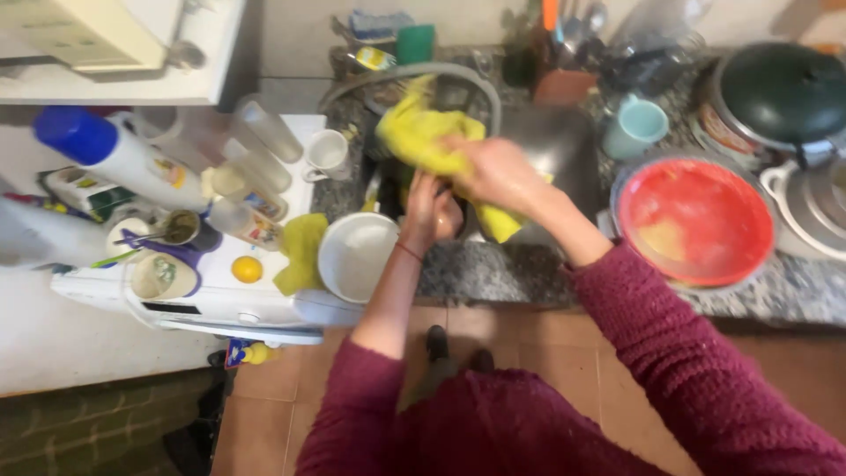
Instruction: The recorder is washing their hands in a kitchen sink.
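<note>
while right hand (498, 172) fingers grip yellow cloth (423, 137) over sink (555, 141), left hand (430, 211) closed beneath; white plate (355, 256) left, red bowl (696, 220) right

The right hand (498, 172) is smeared by motion, so its fingers cannot be told apart. It covers part of the yellow cloth (423, 137), and the cloth hides much of the sink (555, 145) beneath. Whatever the left hand (429, 207) grips is hidden by its own fingers. The dark pot lid (780, 92) is cut by the right edge. The utensils (573, 26) behind are too blurred to identify.
</note>
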